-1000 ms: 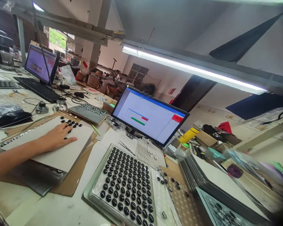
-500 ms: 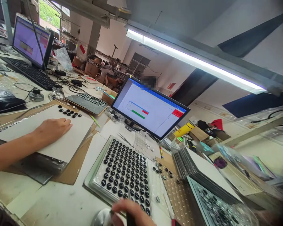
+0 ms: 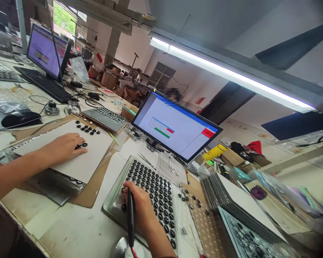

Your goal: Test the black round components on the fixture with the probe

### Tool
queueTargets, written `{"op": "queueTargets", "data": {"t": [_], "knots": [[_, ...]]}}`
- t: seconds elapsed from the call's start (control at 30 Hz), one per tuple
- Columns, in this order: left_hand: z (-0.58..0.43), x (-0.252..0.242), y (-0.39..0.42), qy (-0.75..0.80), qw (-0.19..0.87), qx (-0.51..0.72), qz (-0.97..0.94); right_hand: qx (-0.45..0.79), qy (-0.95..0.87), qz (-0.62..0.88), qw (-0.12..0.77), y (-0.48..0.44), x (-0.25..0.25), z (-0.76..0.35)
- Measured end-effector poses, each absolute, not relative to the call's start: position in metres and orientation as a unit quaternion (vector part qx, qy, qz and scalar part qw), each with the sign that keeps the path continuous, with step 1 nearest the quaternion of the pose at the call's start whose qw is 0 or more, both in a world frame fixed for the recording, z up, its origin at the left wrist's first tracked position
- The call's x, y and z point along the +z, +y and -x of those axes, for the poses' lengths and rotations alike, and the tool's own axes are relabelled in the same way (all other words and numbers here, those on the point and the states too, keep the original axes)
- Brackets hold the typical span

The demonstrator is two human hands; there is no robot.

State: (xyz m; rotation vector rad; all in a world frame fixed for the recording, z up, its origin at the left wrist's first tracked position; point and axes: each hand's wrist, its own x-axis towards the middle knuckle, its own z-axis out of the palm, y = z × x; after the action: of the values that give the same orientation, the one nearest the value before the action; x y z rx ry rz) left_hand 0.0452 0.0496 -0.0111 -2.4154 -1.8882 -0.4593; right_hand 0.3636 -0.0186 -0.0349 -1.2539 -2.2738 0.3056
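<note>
My left hand (image 3: 64, 146) lies palm down on a white card sheet (image 3: 95, 161), fingers loosely curled, fingertips at two small black round parts (image 3: 81, 145). More black parts (image 3: 87, 129) lie in a loose group at the sheet's far edge. My right hand (image 3: 141, 208) is closed around a black pen-like tool (image 3: 130, 218) with a red lead, resting on the near left corner of a clear tray (image 3: 109, 204) filled with rows of black round parts (image 3: 156, 188).
A monitor (image 3: 176, 127) with a green and red bar stands behind the tray. A stack of trays (image 3: 239, 206) and a perforated brown board (image 3: 204, 222) lie right. A second monitor (image 3: 44, 50), keyboard (image 3: 47, 86) and mouse (image 3: 20, 116) are at far left.
My right hand has come up from the bottom edge onto the tray with the black tool. My left hand shifted slightly and now has two black parts at its fingertips.
</note>
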Motion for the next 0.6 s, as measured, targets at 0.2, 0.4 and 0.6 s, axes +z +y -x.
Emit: {"op": "queueTargets", "data": {"t": [0.2,0.4,0.6], "knots": [[-0.041,-0.019,0.045,-0.562,0.028,-0.191,0.804,0.159,-0.822,0.46,0.296,-0.024,-0.023,-0.364],[-0.054,-0.015,0.044,-0.55,0.027,-0.23,0.802,0.162,-0.782,0.477,0.367,-0.044,-0.005,-0.371],[-0.068,-0.008,0.042,-0.546,-0.023,-0.322,0.773,0.168,-0.713,0.483,0.48,-0.071,-0.005,-0.375]]}}
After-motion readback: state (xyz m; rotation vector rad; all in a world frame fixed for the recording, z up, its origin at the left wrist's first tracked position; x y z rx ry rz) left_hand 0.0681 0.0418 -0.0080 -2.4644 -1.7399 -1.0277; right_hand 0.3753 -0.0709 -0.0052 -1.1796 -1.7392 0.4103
